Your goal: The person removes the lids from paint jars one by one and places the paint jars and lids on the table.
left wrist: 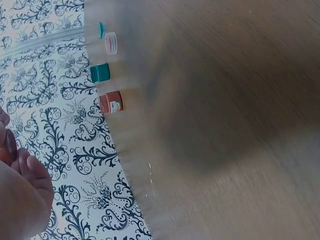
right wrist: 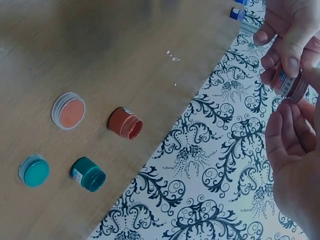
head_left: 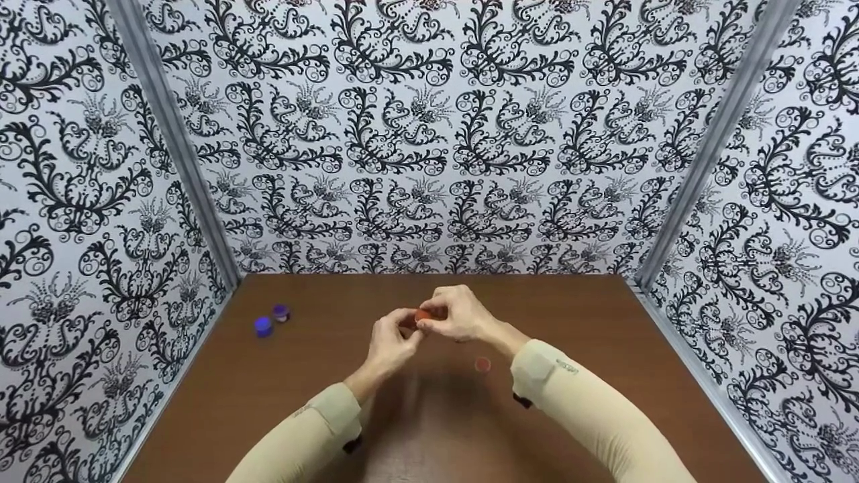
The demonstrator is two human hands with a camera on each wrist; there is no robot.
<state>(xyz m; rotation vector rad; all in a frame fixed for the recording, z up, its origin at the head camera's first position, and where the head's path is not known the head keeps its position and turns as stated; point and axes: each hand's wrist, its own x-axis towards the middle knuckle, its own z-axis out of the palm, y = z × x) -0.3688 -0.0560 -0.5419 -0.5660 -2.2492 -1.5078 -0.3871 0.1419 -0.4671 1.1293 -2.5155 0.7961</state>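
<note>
Both hands meet above the table around one small orange-red paint jar [head_left: 423, 315]. My left hand [head_left: 392, 339] grips its body, with the thumb lying along the label in the right wrist view. My right hand [head_left: 463, 314] pinches the jar's other end, where a ribbed, darker lid [right wrist: 300, 90] shows. Part of the jar is hidden behind the fingers.
On the table lie an uncapped red-brown jar [right wrist: 120, 122], a loose pinkish lid [right wrist: 70, 112], an uncapped teal jar [right wrist: 86, 172] and a teal lid [right wrist: 36, 172]. A blue piece [head_left: 263, 327] and a purple jar [head_left: 280, 312] stand far left. Patterned walls [head_left: 402, 134] enclose the table.
</note>
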